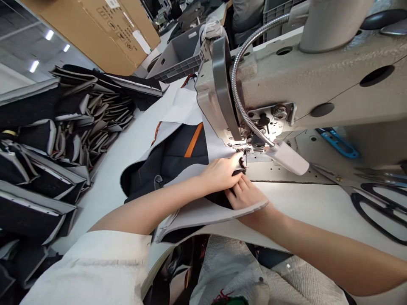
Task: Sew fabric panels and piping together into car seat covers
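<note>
A dark fabric piece with pale backing and an orange strip lies folded under the head of the sewing machine. My left hand is closed on its edge just in front of the needle area, the fingertips close to the presser foot. Right beside it, my right hand pinches the same fabric from below and nearer to me, partly covered by a pale flap. The two hands touch or nearly touch. A small lamp on a bendy metal neck lights the stitching spot. The needle itself is hard to make out.
Stacks of dark padded pieces fill the left side. Behind stand a cardboard box and a grey crate. Black-handled scissors and a blue tool lie on the right of the machine bed.
</note>
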{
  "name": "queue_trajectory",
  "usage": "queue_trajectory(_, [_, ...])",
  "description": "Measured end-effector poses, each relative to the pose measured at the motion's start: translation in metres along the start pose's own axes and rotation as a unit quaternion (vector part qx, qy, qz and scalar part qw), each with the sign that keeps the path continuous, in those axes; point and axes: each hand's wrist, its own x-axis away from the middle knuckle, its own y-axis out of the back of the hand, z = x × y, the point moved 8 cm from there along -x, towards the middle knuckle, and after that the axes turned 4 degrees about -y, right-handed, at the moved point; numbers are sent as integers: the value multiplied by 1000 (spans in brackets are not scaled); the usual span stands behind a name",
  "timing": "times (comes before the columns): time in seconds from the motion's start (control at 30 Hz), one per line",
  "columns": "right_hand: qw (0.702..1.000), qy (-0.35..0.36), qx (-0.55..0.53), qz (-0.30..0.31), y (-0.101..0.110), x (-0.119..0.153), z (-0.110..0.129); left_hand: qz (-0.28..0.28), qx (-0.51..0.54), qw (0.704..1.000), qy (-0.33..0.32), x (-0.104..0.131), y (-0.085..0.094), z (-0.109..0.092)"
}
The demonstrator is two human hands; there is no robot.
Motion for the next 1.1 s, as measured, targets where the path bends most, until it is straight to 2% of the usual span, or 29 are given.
queue_trajectory(0.07, [997,15,68,-25,6,3,9,10,-19,1000,5,3,-2,-1])
queue_trajectory(0.13, [994,42,101,-23,10,5,17,29,-29,999,8,3,-5,-3])
queue_trajectory(0.3, [993,51,109,-15,16,1,16,63,30,998,6,-5,-6,-11])
queue_trajectory(0.4, [994,56,94,-9,14,-2,14,69,15,997,20,-8,-8,-11])
queue_trajectory(0.63, [996,47,77,-16,4,-1,5,48,-35,998,21,-13,-14,-7])
queue_trajectory(0.83, [996,59,69,-11,0,1,3,22,-27,999,38,-10,-10,-7])
queue_trajectory(1.1, [994,66,80,-34,4,0,1,19,-28,999,43,-8,-4,-7])
